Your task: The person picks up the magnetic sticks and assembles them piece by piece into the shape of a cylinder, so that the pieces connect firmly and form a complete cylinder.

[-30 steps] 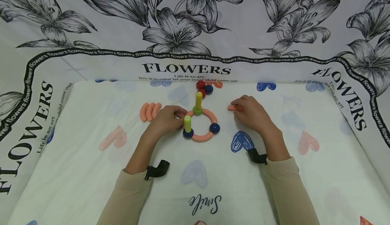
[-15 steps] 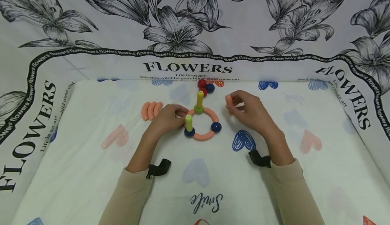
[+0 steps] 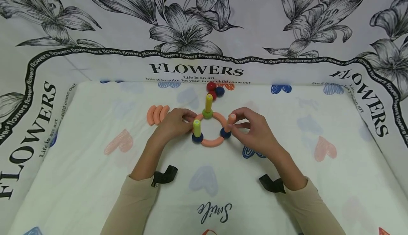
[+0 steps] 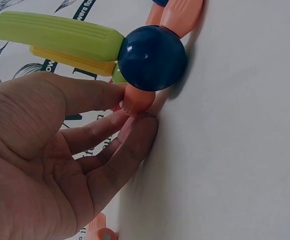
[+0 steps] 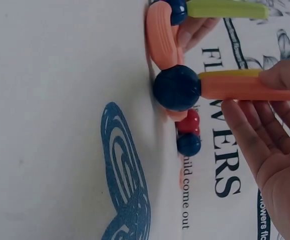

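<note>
A ring of curved orange magnetic sticks (image 3: 212, 142) and balls lies on the cloth. A light green rod (image 3: 197, 129) stands on its left blue ball (image 3: 197, 138). The yellow rod (image 3: 208, 104) rises from a green ball (image 3: 207, 114) at the back. My left hand (image 3: 173, 123) pinches the ring's left curved stick (image 4: 138, 101) between thumb and fingers. With thumb and fingertips my right hand (image 3: 255, 129) holds an orange rod (image 5: 235, 86) upright, its lower end against the right blue ball (image 5: 177, 88).
Three curved orange sticks (image 3: 157, 114) lie side by side, left of my left hand. Behind the ring are two red balls (image 3: 211, 86) and a blue ball (image 3: 220, 91), close together. A flower-printed cloth (image 3: 287, 68) hangs at the back.
My right hand has tipped the orange rod upright and carried it left and toward me, onto the ring's right blue ball. The left hand stays on its curved stick.
</note>
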The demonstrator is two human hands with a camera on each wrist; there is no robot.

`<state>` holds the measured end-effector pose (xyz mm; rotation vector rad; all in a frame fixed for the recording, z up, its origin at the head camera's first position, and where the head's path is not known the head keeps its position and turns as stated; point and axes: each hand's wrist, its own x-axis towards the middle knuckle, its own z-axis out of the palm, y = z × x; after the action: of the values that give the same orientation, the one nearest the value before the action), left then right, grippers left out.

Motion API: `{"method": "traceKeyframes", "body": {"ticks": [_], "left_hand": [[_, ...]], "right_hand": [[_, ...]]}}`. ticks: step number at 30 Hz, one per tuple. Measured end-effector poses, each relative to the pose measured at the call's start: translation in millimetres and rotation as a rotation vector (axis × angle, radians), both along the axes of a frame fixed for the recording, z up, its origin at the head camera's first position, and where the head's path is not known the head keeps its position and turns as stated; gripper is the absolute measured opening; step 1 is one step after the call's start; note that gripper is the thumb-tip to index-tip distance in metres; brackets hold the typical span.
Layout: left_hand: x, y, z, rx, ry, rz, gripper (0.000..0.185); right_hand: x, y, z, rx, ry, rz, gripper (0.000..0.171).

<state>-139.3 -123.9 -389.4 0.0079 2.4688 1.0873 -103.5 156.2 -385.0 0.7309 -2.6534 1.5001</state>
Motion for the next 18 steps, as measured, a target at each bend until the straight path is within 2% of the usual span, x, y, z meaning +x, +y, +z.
{"method": "traceKeyframes", "body": {"ticks": [10, 18], "left_hand": [[1.6, -2.7, 0.2, 0.004, 0.021, -0.003, 0.037], [2.1, -1.4, 1.4, 0.002, 0.02, -0.004, 0.036]], "right_hand": [[1.9, -6.5, -0.9, 0.011, 0.029, 0.067, 0.035], [1.8, -5.8, -1.2, 0.021, 0.013, 0.065, 0.033]]}}
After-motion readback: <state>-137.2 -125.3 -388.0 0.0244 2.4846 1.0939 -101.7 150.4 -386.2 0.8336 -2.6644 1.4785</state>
